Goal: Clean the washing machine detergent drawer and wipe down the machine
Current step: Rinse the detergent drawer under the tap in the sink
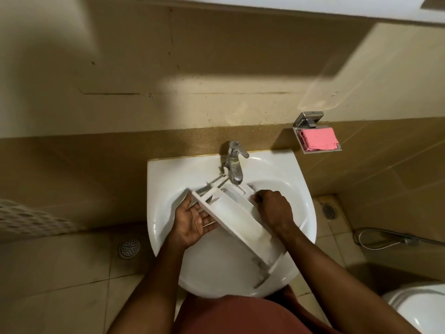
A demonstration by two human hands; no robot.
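Note:
The white detergent drawer (237, 219) lies slantwise in the white sink (298, 189), its far end under the chrome tap (234, 165). My left hand (192, 219) is palm up beneath the drawer's left side, fingers around its edge, holding it. My right hand (273, 207) is curled over the drawer's right rim near the tap, gripping it. Whether water runs from the tap is unclear. The washing machine is out of sight.
A pink cloth (319, 140) sits in a chrome wall holder right of the sink. A toilet (419, 309) is at the lower right, a hose (385, 239) lies on the tiled floor, and floor drains (129, 247) flank the sink.

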